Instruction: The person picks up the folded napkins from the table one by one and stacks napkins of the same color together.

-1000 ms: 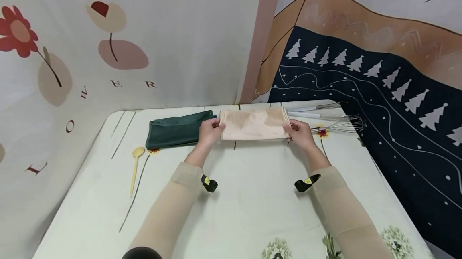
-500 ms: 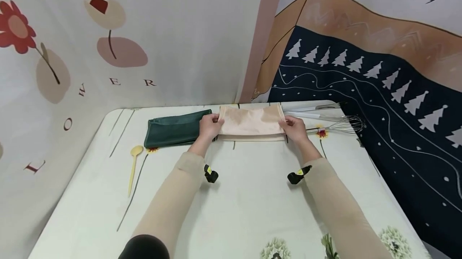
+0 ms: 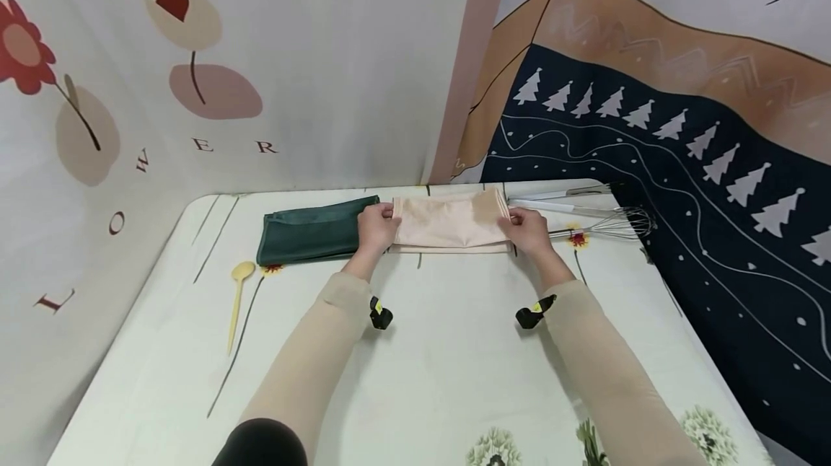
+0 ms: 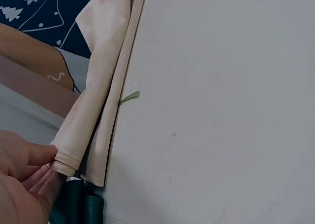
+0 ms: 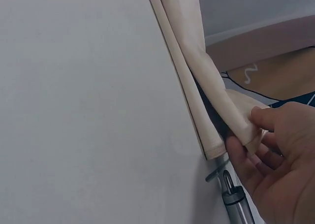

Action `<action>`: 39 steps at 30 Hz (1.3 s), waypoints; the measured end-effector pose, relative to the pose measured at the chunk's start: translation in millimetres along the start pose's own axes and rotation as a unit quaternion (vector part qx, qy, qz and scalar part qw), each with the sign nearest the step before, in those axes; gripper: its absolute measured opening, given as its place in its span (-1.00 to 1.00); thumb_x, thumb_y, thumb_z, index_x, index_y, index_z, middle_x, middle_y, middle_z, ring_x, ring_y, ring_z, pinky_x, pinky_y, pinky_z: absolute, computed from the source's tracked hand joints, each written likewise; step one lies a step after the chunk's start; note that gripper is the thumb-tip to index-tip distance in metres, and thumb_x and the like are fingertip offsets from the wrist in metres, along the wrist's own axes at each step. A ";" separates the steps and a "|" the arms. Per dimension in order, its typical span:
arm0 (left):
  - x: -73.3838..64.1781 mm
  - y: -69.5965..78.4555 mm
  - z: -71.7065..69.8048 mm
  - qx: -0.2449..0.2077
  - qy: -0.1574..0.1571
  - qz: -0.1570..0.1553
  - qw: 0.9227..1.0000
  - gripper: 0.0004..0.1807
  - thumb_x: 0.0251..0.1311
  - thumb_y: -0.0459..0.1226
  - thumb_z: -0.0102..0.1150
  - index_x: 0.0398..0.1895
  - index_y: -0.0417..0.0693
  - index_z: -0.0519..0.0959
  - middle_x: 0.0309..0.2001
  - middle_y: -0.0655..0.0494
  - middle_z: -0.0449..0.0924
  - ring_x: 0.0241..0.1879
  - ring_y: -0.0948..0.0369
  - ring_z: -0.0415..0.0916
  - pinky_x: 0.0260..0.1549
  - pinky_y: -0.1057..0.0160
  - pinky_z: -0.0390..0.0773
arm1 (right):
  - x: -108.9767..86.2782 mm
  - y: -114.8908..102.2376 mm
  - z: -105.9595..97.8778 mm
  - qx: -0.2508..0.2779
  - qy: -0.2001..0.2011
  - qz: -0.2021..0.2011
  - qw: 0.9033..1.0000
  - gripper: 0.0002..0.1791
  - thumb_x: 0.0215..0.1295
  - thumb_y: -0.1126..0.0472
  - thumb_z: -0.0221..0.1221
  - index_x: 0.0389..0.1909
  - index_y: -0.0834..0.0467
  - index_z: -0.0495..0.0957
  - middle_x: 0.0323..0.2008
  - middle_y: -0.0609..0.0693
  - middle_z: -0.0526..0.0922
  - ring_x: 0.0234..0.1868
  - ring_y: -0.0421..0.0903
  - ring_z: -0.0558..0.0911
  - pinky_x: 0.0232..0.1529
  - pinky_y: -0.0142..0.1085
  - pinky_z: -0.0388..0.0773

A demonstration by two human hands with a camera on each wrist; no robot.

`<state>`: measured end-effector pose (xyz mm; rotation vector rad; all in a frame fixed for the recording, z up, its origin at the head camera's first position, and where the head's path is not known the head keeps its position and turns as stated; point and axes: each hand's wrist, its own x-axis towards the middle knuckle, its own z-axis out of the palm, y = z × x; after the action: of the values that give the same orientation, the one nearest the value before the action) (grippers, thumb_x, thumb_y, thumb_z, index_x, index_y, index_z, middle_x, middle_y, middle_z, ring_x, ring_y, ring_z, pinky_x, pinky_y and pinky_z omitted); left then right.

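A folded beige cloth (image 3: 448, 224) hangs between both hands at the far side of the table, close over a second flat beige cloth layer (image 5: 197, 118). My left hand (image 3: 378, 228) pinches its left end, thumb on top and fingers below, as the left wrist view shows. At the opposite end my right hand (image 3: 527, 229) pinches the corner between thumb and fingers. In both wrist views a dark narrow gap runs between the upper cloth and the lower layer. A folded dark green cloth (image 3: 311, 231) lies just left, partly behind my left hand.
Right of the beige cloth lie a wire whisk (image 3: 626, 223) and white-handled utensils (image 3: 552, 206). A steel handle with a hanging loop (image 5: 238, 207) sits below my right hand. On the left rests a yellow spoon (image 3: 238, 293). Printed curtains stand behind the table.
Both hands have shifted slightly farther back, the right one also leftward, with the beige cloth. The lower layer's front edge now shows beneath it. The upper cloth has sunk a little since half a second ago.
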<state>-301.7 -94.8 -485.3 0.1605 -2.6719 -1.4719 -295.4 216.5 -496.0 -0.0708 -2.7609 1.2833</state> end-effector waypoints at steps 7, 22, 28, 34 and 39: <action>-4.2 2.5 -1.2 0.005 0.018 0.015 1.000 -0.60 0.31 -0.44 0.27 0.21 -0.31 0.58 0.02 -0.21 0.68 0.04 -0.03 0.64 0.04 0.08 0.63 | -1.3 -3.6 -4.1 -0.011 -0.023 0.016 1.000 -0.68 0.37 0.20 0.28 0.03 0.33 0.66 -0.30 0.16 0.69 -0.50 -0.19 0.53 -0.47 -0.40 0.46; -13.7 0.1 -8.6 0.010 0.054 0.043 0.998 -0.66 0.30 -0.42 0.28 0.12 -0.35 0.62 -0.06 -0.20 0.71 -0.02 -0.03 0.68 0.03 0.06 0.64 | -14.5 -9.4 -7.1 -0.077 0.040 0.027 0.996 -0.56 0.40 0.04 0.24 0.01 0.36 0.64 -0.22 0.26 0.72 -0.22 0.15 0.68 -0.21 -0.07 0.62; -20.4 -1.7 -14.2 -0.006 0.034 0.053 0.998 -0.65 0.31 -0.36 0.29 0.14 -0.30 0.63 -0.03 -0.17 0.70 -0.01 -0.03 0.67 0.02 0.05 0.64 | -24.4 -12.9 -9.7 -0.048 0.067 0.008 0.997 -0.59 0.39 0.04 0.25 -0.03 0.34 0.66 -0.26 0.26 0.74 -0.25 0.17 0.70 -0.21 -0.05 0.61; -27.7 -9.8 -19.6 -0.011 0.019 0.072 0.997 -0.64 0.33 -0.31 0.30 0.15 -0.28 0.63 -0.02 -0.15 0.71 -0.01 -0.01 0.68 -0.01 0.08 0.66 | -36.3 -12.3 -10.0 -0.022 0.075 -0.011 0.997 -0.61 0.40 0.07 0.25 -0.03 0.34 0.66 -0.28 0.24 0.73 -0.26 0.14 0.71 -0.22 -0.10 0.60; -37.3 -15.3 -28.7 -0.029 0.018 0.077 0.996 -0.63 0.33 -0.27 0.32 0.14 -0.26 0.64 -0.02 -0.13 0.71 0.00 0.00 0.68 -0.02 0.08 0.67 | -47.2 -13.4 -12.7 -0.007 0.068 -0.020 0.997 -0.64 0.41 0.10 0.25 -0.02 0.34 0.65 -0.26 0.24 0.73 -0.23 0.13 0.72 -0.15 -0.08 0.61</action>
<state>-260.3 -122.0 -483.9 -0.0230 -2.5452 -1.4817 -247.1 213.6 -480.8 -0.0985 -2.6432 1.2032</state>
